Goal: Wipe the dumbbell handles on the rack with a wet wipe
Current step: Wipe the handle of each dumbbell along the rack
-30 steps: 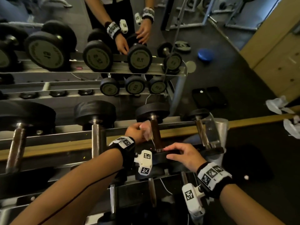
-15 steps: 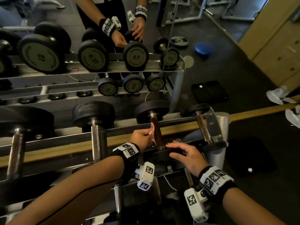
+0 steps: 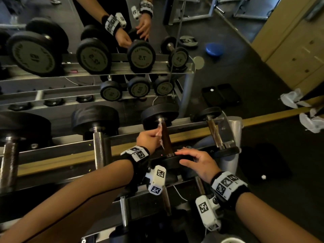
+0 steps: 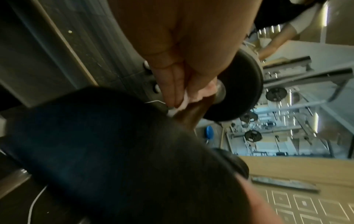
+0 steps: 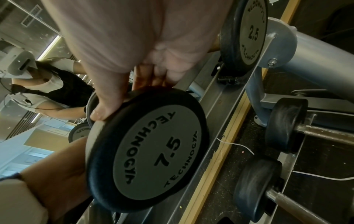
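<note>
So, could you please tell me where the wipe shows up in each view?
Head: wipe at centre, in the left hand, against the handle.
Left wrist: wipe at centre, under the fingers.
Right wrist: not in it.
Shared landmark: the 7.5 dumbbell.

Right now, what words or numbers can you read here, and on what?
"TECHNOGY…", "7.5": grey end face of the black round dumbbell the right hand grips.
"TECHNOGY…", "2.5": grey end face of the smaller black dumbbell.
Plates reflected in the mirror: reversed, too blurred.
Black-and-white wristband squares: patterns, no words.
</note>
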The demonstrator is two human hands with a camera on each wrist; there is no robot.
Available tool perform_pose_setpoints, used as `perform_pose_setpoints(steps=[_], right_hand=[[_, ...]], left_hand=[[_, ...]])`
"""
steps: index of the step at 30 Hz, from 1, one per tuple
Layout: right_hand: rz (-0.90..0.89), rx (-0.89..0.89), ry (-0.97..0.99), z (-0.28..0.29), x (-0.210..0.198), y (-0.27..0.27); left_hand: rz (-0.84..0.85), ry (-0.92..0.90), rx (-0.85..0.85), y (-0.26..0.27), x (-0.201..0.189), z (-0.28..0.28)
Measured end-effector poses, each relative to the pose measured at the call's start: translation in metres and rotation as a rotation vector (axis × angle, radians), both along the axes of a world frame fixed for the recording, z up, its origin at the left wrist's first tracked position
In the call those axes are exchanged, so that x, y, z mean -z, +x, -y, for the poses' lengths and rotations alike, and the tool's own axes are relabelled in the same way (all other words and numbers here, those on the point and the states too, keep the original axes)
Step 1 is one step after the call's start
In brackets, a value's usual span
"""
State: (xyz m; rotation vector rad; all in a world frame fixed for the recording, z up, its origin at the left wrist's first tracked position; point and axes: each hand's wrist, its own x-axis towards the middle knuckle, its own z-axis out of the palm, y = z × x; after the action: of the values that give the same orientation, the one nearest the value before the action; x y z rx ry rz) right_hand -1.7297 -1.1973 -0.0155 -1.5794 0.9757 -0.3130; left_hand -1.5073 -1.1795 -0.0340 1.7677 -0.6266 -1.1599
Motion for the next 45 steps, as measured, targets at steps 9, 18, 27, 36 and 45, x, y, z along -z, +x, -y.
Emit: perform_pose_setpoints(steps=[9,18,27,36,45], right_hand=[[0.031,0.000,-0.015,0.001,0.003,-0.001],[0.008,0.006,0.004,0.002,0.003,-0.002],[0.048,0.030,0.025,-0.001,0.002,-0.001],[0.028,0.040,0.033,-0.001,0.001,0.000],[0.021,0.029,0.006,-0.003,-0.001,0.001]], left_hand=[[-0.091,0.225,0.193,0.003,-0.001,-0.012],[0.093,0.042,-0.066,0.006,0.004,0.005],[0.098,0.067,0.125,-0.013,0.012,-0.017],[-0.099,-0.037,-0.038,0.008,0.010,-0.001],[-0.396,-0.084,-0.069,-0.014,0.014,-0.020]])
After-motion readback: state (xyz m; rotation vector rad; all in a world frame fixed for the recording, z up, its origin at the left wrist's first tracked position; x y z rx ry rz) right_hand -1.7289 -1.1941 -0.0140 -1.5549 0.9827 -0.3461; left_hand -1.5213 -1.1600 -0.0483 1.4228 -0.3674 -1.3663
